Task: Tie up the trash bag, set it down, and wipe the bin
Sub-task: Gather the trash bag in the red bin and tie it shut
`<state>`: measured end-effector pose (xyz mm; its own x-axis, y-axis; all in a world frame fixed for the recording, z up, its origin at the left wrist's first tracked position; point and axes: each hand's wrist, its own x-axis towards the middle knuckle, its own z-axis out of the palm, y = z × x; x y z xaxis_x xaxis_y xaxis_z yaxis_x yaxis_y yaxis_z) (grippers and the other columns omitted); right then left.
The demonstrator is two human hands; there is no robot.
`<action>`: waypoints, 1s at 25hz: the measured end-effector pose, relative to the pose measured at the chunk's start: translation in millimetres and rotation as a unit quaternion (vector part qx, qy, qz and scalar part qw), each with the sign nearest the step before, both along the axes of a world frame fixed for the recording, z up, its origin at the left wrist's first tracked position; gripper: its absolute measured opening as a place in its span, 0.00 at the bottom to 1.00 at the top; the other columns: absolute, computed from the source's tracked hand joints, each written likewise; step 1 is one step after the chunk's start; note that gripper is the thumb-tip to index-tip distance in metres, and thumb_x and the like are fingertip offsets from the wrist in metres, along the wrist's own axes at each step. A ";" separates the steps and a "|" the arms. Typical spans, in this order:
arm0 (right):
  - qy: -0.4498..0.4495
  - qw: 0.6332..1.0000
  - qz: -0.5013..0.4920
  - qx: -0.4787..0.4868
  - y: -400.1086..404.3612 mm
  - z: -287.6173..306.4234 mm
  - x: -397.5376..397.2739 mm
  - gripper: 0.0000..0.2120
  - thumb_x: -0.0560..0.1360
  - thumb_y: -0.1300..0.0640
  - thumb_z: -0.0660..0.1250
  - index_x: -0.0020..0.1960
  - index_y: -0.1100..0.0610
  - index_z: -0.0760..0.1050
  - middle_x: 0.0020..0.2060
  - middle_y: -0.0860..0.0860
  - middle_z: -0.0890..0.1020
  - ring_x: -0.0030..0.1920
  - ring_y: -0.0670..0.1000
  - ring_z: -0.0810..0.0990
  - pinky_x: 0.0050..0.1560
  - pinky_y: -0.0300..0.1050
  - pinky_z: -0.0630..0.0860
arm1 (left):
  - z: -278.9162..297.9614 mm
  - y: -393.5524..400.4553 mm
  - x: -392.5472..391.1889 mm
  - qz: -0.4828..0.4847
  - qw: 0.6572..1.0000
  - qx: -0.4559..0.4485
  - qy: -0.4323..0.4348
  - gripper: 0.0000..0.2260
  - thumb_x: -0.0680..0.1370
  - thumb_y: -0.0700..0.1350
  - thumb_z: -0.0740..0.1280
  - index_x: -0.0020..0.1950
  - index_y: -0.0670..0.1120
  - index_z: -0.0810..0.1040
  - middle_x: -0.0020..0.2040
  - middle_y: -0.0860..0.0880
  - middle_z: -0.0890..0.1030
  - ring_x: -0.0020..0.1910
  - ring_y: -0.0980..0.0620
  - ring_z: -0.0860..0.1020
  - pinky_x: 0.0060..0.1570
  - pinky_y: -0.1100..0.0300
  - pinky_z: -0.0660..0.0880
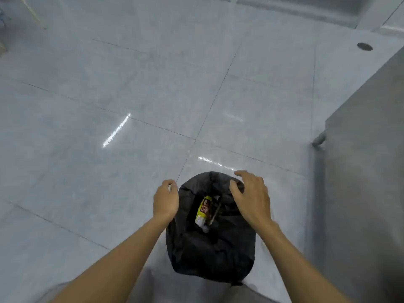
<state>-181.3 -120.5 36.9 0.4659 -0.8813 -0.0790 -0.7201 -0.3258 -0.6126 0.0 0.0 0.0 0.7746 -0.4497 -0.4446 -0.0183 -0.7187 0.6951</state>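
Both forearms reach forward from the bottom edge of the view, bare to the elbow. On the left hand [165,201] the fingers curl loosely inward beside the left rim of the black trash bag [209,248]; whether they pinch a fold of plastic or merely hang just beside it cannot be told from this angle. On the right hand [250,199] the fingers are spread and gently bent, arched over the far right part of the bag's mouth, with the thumb [235,189] lying against the dark plastic at the rim. Between the two hands the bag's mouth gapes open, untied, and a yellow-and-white wrapper [203,209] shows inside with a thin dark stick-like thing just beside it. Bag and bin read as one black shape standing on the pale grey tiled floor [109,95]. A grey metal cabinet [367,171] rises at the right, well apart from the bag, and a round floor drain [364,46] sits far off near the top right.
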 end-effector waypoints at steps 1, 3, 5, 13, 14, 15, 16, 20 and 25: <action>-0.001 1.000 0.007 -0.012 -1.9 -16.2 -1.8 0.16 0.81 0.49 0.63 0.67 0.51 0.74 0.63 0.49 0.79 0.65 0.53 0.72 0.66 0.53 0.71 | -17.5 1.8 0.3 0.017 1.000 0.005 0.001 0.17 0.85 0.49 0.53 0.68 0.45 0.72 0.67 0.43 0.76 0.64 0.42 0.74 0.61 0.53 0.69; 0.035 0.998 0.032 -0.040 -9.2 -37.7 -1.5 0.17 0.81 0.46 0.61 0.67 0.52 0.73 0.64 0.50 0.79 0.65 0.55 0.72 0.65 0.54 0.70 | -51.0 4.6 5.4 0.016 0.999 0.038 0.018 0.20 0.85 0.52 0.51 0.70 0.43 0.70 0.69 0.41 0.74 0.66 0.40 0.72 0.62 0.52 0.68; 0.055 0.997 0.052 -0.025 -15.0 -40.1 0.4 0.20 0.81 0.42 0.59 0.69 0.51 0.72 0.66 0.51 0.78 0.66 0.57 0.73 0.64 0.55 0.70 | -68.1 11.9 9.1 0.013 0.993 0.064 0.094 0.26 0.84 0.57 0.48 0.75 0.42 0.64 0.74 0.40 0.68 0.71 0.39 0.68 0.68 0.50 0.64; 0.103 0.986 0.131 -0.009 9.5 -9.4 -22.0 0.24 0.82 0.37 0.53 0.68 0.52 0.70 0.64 0.52 0.79 0.63 0.57 0.76 0.60 0.57 0.74 | -53.3 40.9 7.4 0.041 0.988 -0.025 0.146 0.19 0.82 0.54 0.61 0.61 0.40 0.79 0.63 0.40 0.80 0.58 0.41 0.78 0.63 0.52 0.74; 0.108 0.984 0.138 -0.006 11.1 -6.6 -23.2 0.23 0.82 0.38 0.53 0.67 0.52 0.71 0.63 0.52 0.79 0.61 0.57 0.76 0.60 0.57 0.75 | -44.6 38.7 7.4 0.031 0.997 -0.027 0.068 0.13 0.81 0.50 0.63 0.56 0.43 0.80 0.60 0.42 0.81 0.55 0.43 0.78 0.59 0.54 0.74; 0.117 0.982 0.148 -0.008 12.3 -4.2 -23.7 0.23 0.82 0.38 0.54 0.67 0.52 0.71 0.62 0.53 0.80 0.60 0.57 0.77 0.59 0.57 0.75 | -34.7 36.1 7.8 0.016 0.999 -0.031 0.001 0.09 0.81 0.48 0.64 0.54 0.46 0.81 0.58 0.44 0.82 0.53 0.44 0.78 0.55 0.56 0.74; 0.125 0.979 0.158 -0.008 13.6 0.2 -23.4 0.22 0.82 0.38 0.54 0.67 0.52 0.71 0.62 0.53 0.79 0.60 0.57 0.77 0.59 0.57 0.75 | -20.8 32.8 8.0 -0.003 0.997 -0.041 -0.059 0.07 0.81 0.47 0.64 0.52 0.48 0.81 0.56 0.45 0.82 0.53 0.44 0.79 0.53 0.56 0.74; 0.144 0.973 0.179 -0.004 9.1 5.4 -23.2 0.23 0.82 0.41 0.57 0.71 0.53 0.67 0.65 0.54 0.77 0.64 0.58 0.75 0.62 0.57 0.74 | 38.3 11.3 -1.3 -0.064 0.971 -0.047 -0.225 0.08 0.82 0.49 0.62 0.53 0.54 0.82 0.55 0.50 0.76 0.51 0.48 0.78 0.46 0.57 0.70; 0.112 0.978 0.178 0.000 -2.8 19.7 -7.7 0.28 0.81 0.44 0.61 0.77 0.52 0.58 0.69 0.57 0.74 0.68 0.60 0.72 0.63 0.57 0.74 | 73.3 -5.6 -28.3 -0.029 0.977 -0.169 -0.131 0.07 0.80 0.47 0.65 0.46 0.55 0.81 0.50 0.51 0.80 0.48 0.49 0.78 0.49 0.54 0.74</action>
